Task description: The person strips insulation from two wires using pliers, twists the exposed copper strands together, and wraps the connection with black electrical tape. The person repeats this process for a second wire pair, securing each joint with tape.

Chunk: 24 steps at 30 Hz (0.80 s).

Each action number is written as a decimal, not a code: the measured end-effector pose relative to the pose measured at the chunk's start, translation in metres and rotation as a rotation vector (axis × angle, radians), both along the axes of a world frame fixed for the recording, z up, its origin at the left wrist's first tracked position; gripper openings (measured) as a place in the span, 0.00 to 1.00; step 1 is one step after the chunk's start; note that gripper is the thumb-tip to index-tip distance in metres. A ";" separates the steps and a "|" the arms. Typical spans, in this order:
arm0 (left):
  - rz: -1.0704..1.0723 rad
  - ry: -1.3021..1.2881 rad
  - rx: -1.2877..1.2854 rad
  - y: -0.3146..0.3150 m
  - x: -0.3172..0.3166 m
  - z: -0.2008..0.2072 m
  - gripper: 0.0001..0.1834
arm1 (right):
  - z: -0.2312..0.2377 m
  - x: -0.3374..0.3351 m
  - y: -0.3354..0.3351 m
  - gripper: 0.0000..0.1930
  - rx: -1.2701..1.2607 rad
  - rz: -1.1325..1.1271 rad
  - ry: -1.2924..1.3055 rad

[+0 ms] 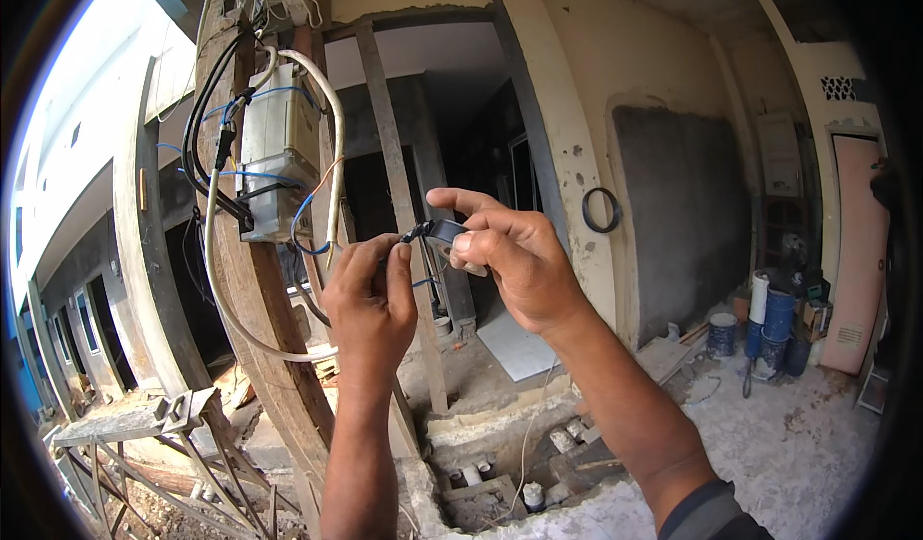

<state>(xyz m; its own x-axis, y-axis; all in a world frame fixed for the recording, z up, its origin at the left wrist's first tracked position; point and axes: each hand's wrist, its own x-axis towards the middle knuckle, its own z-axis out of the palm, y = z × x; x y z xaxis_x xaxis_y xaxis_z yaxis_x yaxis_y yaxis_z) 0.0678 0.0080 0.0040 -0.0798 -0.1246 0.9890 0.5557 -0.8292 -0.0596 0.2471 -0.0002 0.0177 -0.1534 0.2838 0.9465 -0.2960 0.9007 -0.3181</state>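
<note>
My left hand (372,285) pinches a cable between thumb and fingertips. A short black-wrapped stretch of that cable (411,235) sticks out past the fingertips. In my right hand (519,266), a black strip of electrical tape (444,230) runs from the fingers to the wrapped spot, with the index finger raised. The rest of the tape is mostly hidden by the fingers. Left of my hands, a white cable (223,295) loops down from a wooden post and passes behind my left wrist. Another white cable (336,155) hangs with blue and orange wires at its end.
A clear and grey electrical box (279,146) is fixed to the wooden post (274,348), with black cables beside it. Below lies an open pit (490,487) with pipe ends. Blue drums (777,319) and a bucket (721,335) stand at right. A metal trestle (135,429) stands lower left.
</note>
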 end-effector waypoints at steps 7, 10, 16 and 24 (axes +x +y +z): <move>0.022 -0.006 -0.046 -0.006 -0.001 -0.002 0.04 | 0.006 -0.019 0.009 0.16 -0.309 0.674 0.330; -0.038 -0.010 0.038 -0.003 0.000 0.001 0.04 | -0.006 -0.028 0.012 0.14 -0.013 -0.342 0.142; -0.031 -0.019 -0.022 -0.001 0.000 0.001 0.06 | -0.019 -0.018 -0.025 0.06 0.612 -1.123 -0.151; -0.038 -0.001 -0.025 -0.006 0.000 0.001 0.05 | 0.049 -0.001 -0.009 0.15 -0.093 -0.081 -0.178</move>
